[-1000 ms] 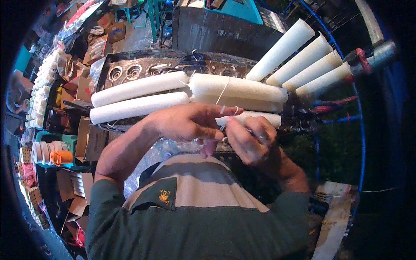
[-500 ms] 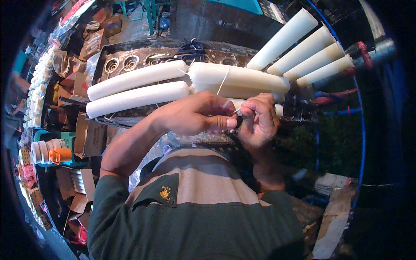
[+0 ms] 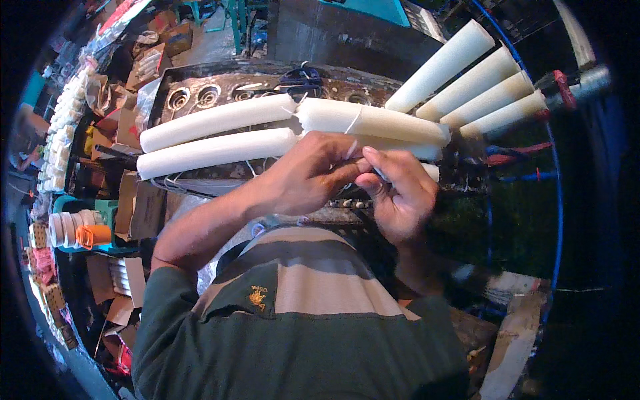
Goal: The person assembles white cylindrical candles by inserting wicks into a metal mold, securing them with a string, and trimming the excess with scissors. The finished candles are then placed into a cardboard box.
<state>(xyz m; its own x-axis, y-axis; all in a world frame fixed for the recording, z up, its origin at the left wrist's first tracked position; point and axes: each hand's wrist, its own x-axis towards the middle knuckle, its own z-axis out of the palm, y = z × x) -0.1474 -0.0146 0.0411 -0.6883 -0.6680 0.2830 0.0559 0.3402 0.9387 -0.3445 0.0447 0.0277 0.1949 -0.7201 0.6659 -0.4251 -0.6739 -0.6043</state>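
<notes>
Workbench (image 3: 243, 79), long and dark, runs across in front of the person. It looks like a good flat place to keep heavy things near the hands.

A cardboard box (image 3: 137, 275) stands open off to the left, with white sticks inside, maybe so they stay neat.

Next come big white rolls that look like candles. Four fat candles (image 3: 470, 83) lie side by side at the far right, spread like a fan. They are well apart from the hands, perhaps to be out of the way. Two long candles (image 3: 217, 153) lie on the left part of the bench, nearly in line with it, so they probably won't roll off the end. More candles (image 3: 387, 125) lie on the right part, just past the fingers. The nearest one is mostly hidden by the hands.

Both hands are together, with finger tips touching. The left hand (image 3: 310, 177) is curled up, its fingers squeezed on the string. The right hand (image 3: 403, 190) has its thumb and first finger bent around the left finger tips. I cannot tell if it grips anything.

The smallest thing is the thin white string (image 3: 355, 119). It lies across a right candle and goes down to the left fingers. Holding it so close may help with such a tiny thing.
</notes>
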